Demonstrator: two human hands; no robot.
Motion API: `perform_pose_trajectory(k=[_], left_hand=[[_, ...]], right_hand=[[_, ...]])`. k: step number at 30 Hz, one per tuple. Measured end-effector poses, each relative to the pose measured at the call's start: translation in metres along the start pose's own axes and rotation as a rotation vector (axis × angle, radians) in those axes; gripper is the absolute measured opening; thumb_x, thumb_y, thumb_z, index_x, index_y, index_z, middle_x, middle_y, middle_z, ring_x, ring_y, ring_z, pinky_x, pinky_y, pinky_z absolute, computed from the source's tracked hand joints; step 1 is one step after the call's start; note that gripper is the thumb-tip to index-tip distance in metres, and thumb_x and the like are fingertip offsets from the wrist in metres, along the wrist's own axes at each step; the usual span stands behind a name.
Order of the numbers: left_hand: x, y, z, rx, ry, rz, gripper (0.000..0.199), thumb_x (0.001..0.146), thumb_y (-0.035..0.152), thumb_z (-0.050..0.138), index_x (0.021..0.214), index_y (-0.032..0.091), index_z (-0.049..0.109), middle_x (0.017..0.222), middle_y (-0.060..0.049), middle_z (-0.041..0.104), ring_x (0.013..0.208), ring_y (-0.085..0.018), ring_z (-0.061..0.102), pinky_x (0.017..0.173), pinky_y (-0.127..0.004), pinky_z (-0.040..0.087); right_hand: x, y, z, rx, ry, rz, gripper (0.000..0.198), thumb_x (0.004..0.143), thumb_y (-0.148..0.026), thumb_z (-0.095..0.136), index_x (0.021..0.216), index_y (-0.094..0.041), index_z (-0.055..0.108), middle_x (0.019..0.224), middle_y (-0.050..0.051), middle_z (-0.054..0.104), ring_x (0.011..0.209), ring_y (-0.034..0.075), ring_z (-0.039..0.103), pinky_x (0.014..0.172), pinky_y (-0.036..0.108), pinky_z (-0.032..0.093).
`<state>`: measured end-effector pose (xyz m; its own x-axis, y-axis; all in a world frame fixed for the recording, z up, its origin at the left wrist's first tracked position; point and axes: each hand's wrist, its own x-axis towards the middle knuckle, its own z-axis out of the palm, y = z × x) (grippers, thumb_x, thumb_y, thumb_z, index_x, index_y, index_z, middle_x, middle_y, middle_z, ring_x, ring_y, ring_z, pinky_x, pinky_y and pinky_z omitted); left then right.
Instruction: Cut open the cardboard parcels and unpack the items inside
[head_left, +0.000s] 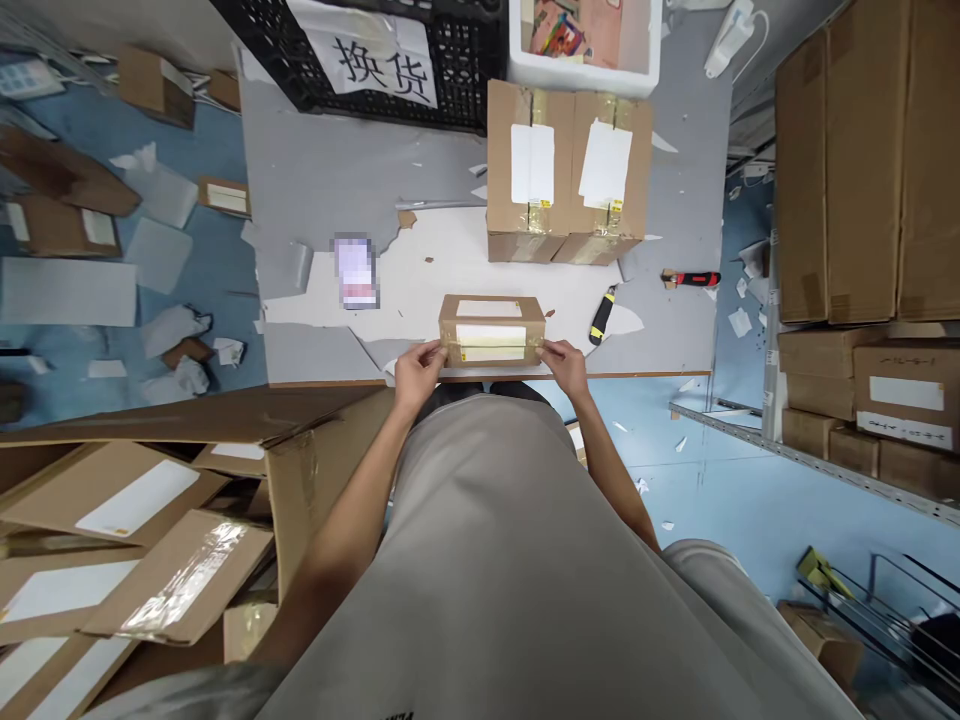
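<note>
You have one small cardboard box (492,321) at the near edge of the desk (352,165), right in front of your body. Your left hand (420,375) pinches its left end near the lower corner, and your right hand (564,365) pinches the right end the same way. White label areas show on two of the box's faces, with a little yellow mark low on the nearer one; any print is too small to read.

Beyond it, two larger cartons (529,220) stand side by side, touching, each taped down the middle and bearing one white label with a yellow mark at a corner; you can't make out the text. The writing you can read is "换货", two big black characters on the white sheet (379,65) fixed to the black crate (466,85). One white tub (651,65) sits just beside that crate.

Two cutters lie to the right: one black and yellow (602,316), one red and black (691,279). Left of the box is one pixelated pale rectangle (355,271). On your grey shirt (487,520), dark lettering is cut off at the bottom.
</note>
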<state>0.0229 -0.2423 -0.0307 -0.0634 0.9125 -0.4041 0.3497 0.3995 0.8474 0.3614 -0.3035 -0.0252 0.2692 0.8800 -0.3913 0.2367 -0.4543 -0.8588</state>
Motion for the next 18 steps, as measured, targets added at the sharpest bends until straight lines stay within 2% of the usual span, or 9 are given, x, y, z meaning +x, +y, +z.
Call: perform_pose_trajectory(k=[4, 7, 12, 16, 18], left_hand=[[-0.003, 0.029, 0.002, 0.025, 0.076, 0.145, 0.049, 0.096, 0.057, 0.080, 0.120, 0.015, 0.091, 0.111, -0.012, 0.085, 0.108, -0.030, 0.082, 0.104, -0.043, 0.069], [-0.004, 0.036, 0.007, 0.047, 0.071, 0.142, 0.051, 0.097, 0.058, 0.080, 0.122, 0.015, 0.092, 0.112, -0.012, 0.086, 0.109, -0.031, 0.081, 0.105, -0.043, 0.069], [-0.006, 0.017, 0.026, 0.043, 0.037, 0.002, 0.049, 0.093, 0.057, 0.085, 0.118, 0.015, 0.092, 0.116, -0.013, 0.089, 0.108, -0.033, 0.082, 0.108, -0.047, 0.068], [-0.005, -0.007, 0.035, -0.104, 0.041, -0.102, 0.063, 0.097, 0.068, 0.078, 0.125, 0.012, 0.088, 0.116, -0.015, 0.089, 0.107, -0.031, 0.083, 0.109, -0.048, 0.069], [-0.004, -0.018, 0.037, -0.116, 0.046, -0.145, 0.062, 0.099, 0.064, 0.077, 0.131, 0.011, 0.085, 0.122, -0.018, 0.088, 0.109, -0.031, 0.083, 0.112, -0.051, 0.068]], right_hand=[[0.006, -0.018, -0.017, -0.051, 0.054, -0.058, 0.063, 0.094, -0.081, 0.082, 0.113, -0.023, 0.095, 0.116, 0.012, 0.088, 0.114, 0.033, 0.083, 0.113, 0.050, 0.069], [0.005, -0.019, -0.022, -0.081, 0.055, -0.071, 0.061, 0.098, -0.079, 0.078, 0.114, -0.023, 0.095, 0.117, 0.012, 0.088, 0.114, 0.034, 0.083, 0.113, 0.050, 0.069], [0.006, -0.001, -0.025, -0.125, 0.063, -0.082, 0.065, 0.103, -0.081, 0.069, 0.120, -0.023, 0.094, 0.120, 0.015, 0.087, 0.118, 0.036, 0.082, 0.116, 0.053, 0.067], [0.011, 0.019, -0.030, -0.074, 0.029, -0.075, 0.071, 0.106, -0.081, 0.060, 0.135, -0.024, 0.089, 0.136, 0.015, 0.086, 0.132, 0.036, 0.079, 0.122, 0.054, 0.064], [0.012, 0.030, -0.031, -0.062, 0.012, -0.027, 0.069, 0.105, -0.076, 0.063, 0.142, -0.022, 0.086, 0.143, 0.017, 0.085, 0.134, 0.036, 0.078, 0.123, 0.056, 0.063]])
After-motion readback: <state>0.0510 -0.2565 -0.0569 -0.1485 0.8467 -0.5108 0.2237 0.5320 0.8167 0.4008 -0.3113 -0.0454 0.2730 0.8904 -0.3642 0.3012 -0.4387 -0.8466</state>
